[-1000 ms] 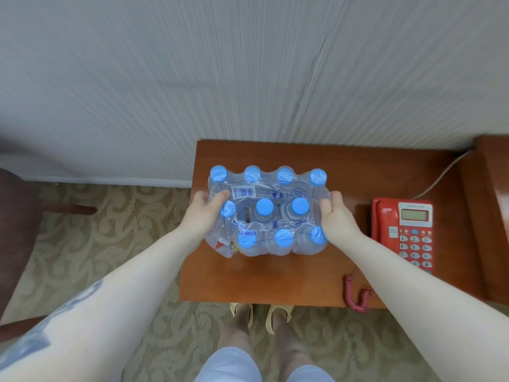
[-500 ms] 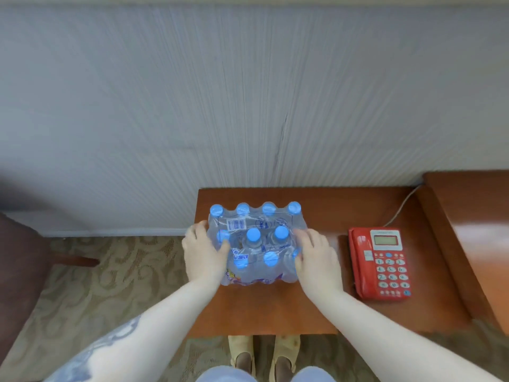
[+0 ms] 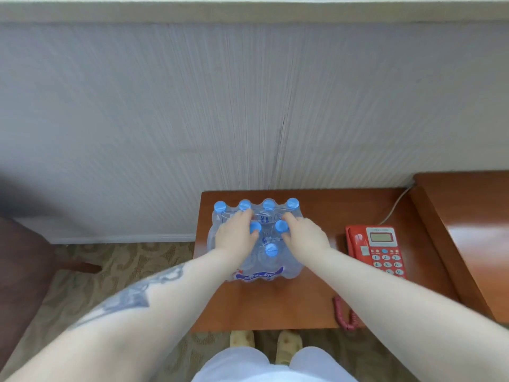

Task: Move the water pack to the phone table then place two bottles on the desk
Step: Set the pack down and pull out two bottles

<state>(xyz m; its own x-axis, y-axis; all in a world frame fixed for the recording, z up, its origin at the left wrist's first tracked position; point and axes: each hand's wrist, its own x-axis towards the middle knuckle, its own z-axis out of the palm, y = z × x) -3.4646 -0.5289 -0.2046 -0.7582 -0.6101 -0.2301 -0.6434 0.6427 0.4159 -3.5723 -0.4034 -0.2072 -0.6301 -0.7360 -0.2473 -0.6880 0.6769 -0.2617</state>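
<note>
Both hands, left hand [image 3: 237, 235] and right hand [image 3: 304, 238], have shifted from the water pack's [image 3: 259, 244] sides onto its top, fingers spread; it now rests at the phone table's [image 3: 275, 307] back-left corner, so bottles come next.

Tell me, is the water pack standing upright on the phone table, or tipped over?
Upright. The water pack rests on the phone table with blue caps facing up.

Red telephone [image 3: 376, 250] with coiled cord [image 3: 344, 315], patterned carpet [image 3: 91, 282], striped wall [image 3: 220, 106]

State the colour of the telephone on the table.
Red, with a grey display; the head view shows the telephone clearly.
</note>
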